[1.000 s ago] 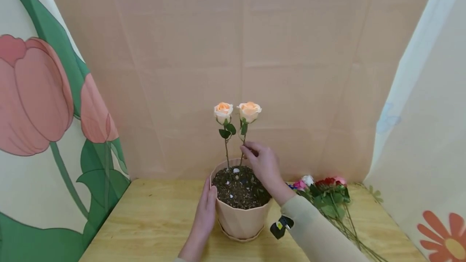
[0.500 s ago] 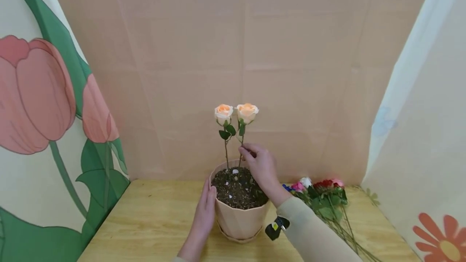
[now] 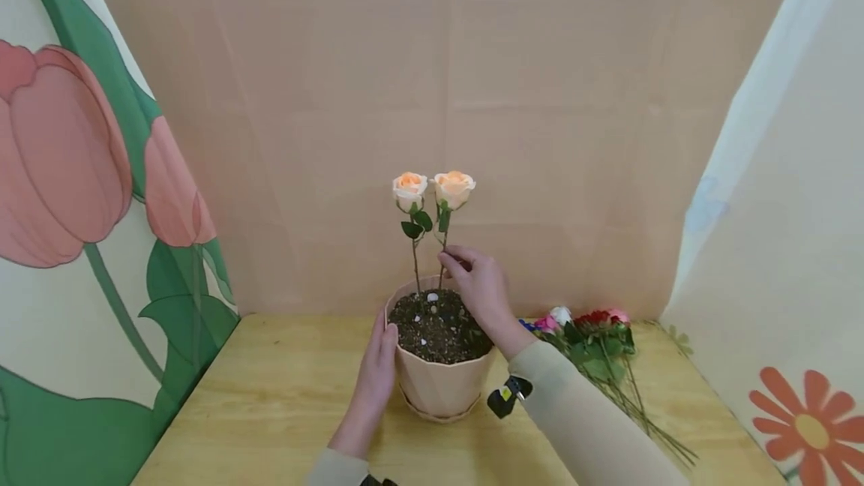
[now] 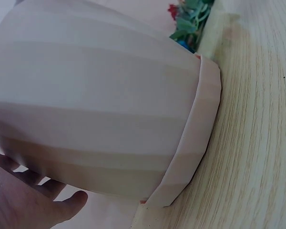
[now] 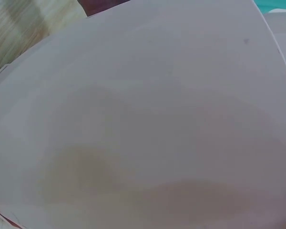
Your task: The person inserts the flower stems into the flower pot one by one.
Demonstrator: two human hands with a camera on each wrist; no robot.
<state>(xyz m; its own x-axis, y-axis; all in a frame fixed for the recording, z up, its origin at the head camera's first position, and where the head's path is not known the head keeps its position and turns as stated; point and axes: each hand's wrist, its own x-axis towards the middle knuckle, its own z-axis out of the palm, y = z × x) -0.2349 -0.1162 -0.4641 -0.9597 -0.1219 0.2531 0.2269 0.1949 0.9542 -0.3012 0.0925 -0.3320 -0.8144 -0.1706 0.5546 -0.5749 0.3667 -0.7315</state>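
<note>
Fingers of the right hand (image 3: pixel 482 287) are pinching the stem (image 3: pixel 442 273) of the rose (image 3: pixel 454 190) on the right, just above the soil (image 3: pixel 442 336); how deep it is going is hidden. Left-hand fingers are lying nearly straight against the pot (image 3: pixel 442 387), partly hidden behind it. Something pale is filling the right wrist view. Tabletop (image 3: pixel 283 396) is stretching leftward; loose flowers (image 3: pixel 604 355) are lying rightward, beside the sleeve (image 3: pixel 580 415).

On the table (image 3: pixel 270 396), left of the flower bunch (image 3: pixel 604 355), stands the pot (image 3: pixel 442 388) with two roses (image 3: pixel 454 188) in its soil (image 3: pixel 442 340).
</note>
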